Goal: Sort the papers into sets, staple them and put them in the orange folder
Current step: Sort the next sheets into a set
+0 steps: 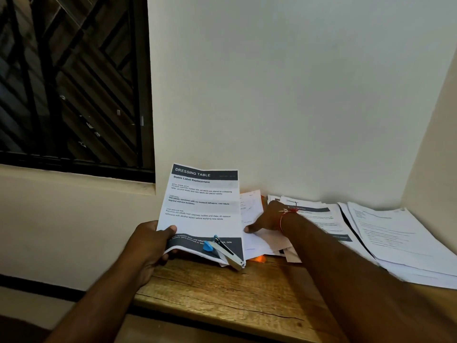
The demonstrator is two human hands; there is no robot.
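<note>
Fingers [170, 230] of the left hand [148, 243] clasp the white printed sheets headed DRESSING TABLE [202, 206] by their lower left edge, above the wooden surface [222, 293], with a blue-ended silver stapler [223, 251] at their lower right corner. The right hand [268, 217] reaches onto loose white papers [254, 241] covering most of the orange folder [259, 258]; whether its hidden fingers grasp a sheet, I cannot tell. Sorting seems in hand; next, square the set and staple it.
</note>
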